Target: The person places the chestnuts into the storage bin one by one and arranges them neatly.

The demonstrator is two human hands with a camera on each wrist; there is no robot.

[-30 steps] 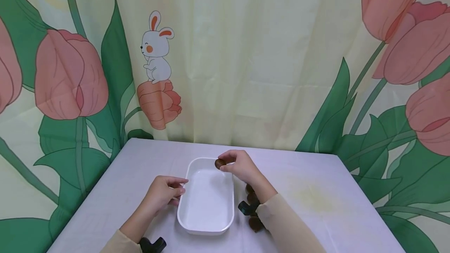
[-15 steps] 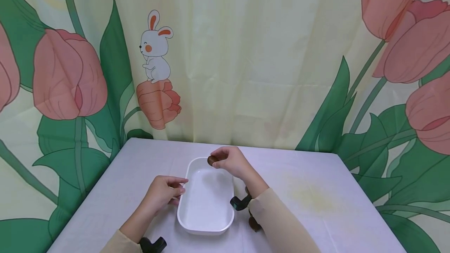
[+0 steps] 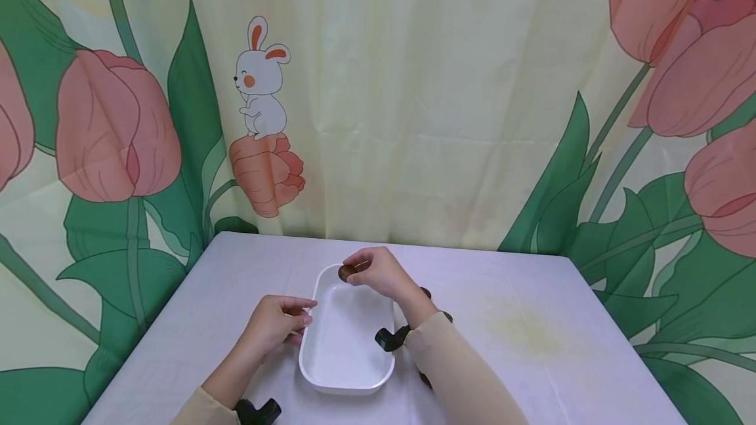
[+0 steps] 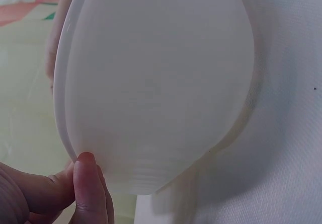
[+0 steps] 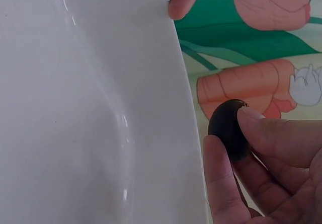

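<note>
A white rectangular tray (image 3: pixel 342 353) with rounded corners stands on the table, its inside bare. At its left side my left hand (image 3: pixel 273 323) pinches the rim between thumb and fingers; in the left wrist view a fingertip (image 4: pixel 86 171) lies against the tray's outer wall. My right hand (image 3: pixel 378 274) is over the far end of the tray, pinching a brown chestnut (image 3: pixel 346 273) between thumb and fingertips. Seen from the right wrist, the chestnut (image 5: pixel 229 128) looks dark and rounded, close beside the tray's rim (image 5: pixel 188 98).
Several more chestnuts (image 3: pixel 447 316) lie right of the tray, partly hidden under my right forearm and sleeve (image 3: pixel 461 366). A white cloth covers the table (image 3: pixel 531 372). Behind it hangs a curtain (image 3: pixel 413 117) printed with tulips and a rabbit. Each wrist carries a black camera mount (image 3: pixel 390 340).
My right hand has moved left with the chestnut, from the tray's far right corner to over its far end. The left hand stays at the rim.
</note>
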